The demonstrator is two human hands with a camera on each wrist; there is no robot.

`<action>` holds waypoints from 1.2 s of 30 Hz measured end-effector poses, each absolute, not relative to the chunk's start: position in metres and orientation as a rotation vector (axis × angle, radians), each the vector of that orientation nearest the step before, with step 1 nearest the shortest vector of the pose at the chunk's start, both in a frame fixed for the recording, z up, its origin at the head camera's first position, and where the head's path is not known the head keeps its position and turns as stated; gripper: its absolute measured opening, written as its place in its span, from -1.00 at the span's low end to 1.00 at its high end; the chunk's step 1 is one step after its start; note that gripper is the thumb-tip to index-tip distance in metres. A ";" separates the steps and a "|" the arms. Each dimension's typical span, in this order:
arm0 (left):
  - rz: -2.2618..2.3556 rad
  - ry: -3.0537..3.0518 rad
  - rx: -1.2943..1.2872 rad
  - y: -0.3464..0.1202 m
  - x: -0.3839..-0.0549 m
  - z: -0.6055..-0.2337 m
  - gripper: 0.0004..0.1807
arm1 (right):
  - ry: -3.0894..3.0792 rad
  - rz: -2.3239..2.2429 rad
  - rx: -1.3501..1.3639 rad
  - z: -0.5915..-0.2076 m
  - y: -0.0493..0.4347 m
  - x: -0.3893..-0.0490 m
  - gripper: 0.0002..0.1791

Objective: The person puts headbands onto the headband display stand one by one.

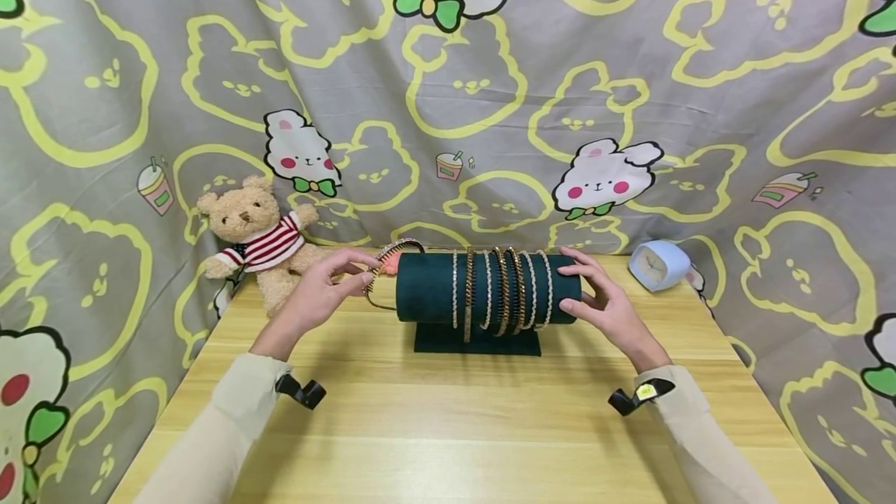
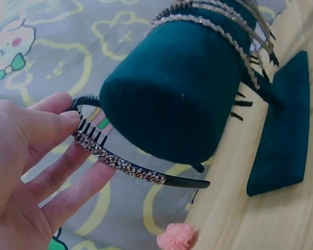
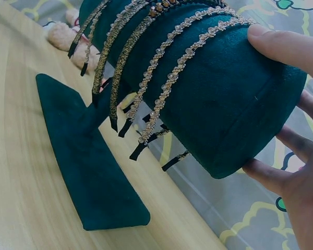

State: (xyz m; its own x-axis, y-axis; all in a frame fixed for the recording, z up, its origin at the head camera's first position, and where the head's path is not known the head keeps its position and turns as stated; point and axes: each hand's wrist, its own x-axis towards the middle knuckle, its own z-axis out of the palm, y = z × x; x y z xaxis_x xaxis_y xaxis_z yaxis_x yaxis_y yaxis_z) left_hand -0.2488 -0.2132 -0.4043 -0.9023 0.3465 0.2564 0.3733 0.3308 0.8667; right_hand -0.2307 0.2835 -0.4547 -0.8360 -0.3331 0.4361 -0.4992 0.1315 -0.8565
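A dark green velvet display stand with a horizontal roll and a flat base stands on the table. Several beaded and braided headbands sit around its roll. My left hand pinches a headband covered in sparkly stones, with black comb teeth along its inner side. In the left wrist view this headband is at the roll's left end, its black tip free below. My right hand grips the opposite end of the roll, thumb on the near surface and fingers at the end edge.
A teddy bear in a striped sweater sits at the back left. Behind the left headband is a pink fluffy piece. A pale blue clock stands back right. Patterned grey curtain hangs behind the wooden table.
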 end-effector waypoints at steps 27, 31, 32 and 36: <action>-1.641 -2.590 -0.700 -0.168 -0.214 -0.398 -0.64 | -2.250 1.797 0.834 -0.453 0.284 -0.230 -0.43; -1.370 -2.609 -0.721 -0.164 -0.213 -0.397 -0.63 | -2.258 1.796 0.828 -0.454 0.284 -0.230 -0.43; -1.313 -2.611 -0.722 -0.164 -0.212 -0.397 -0.63 | -2.260 1.795 0.826 -0.454 0.284 -0.230 -0.43; -1.128 -2.566 -0.770 -0.167 -0.212 -0.397 -0.63 | -2.262 1.797 0.821 -0.454 0.283 -0.230 -0.43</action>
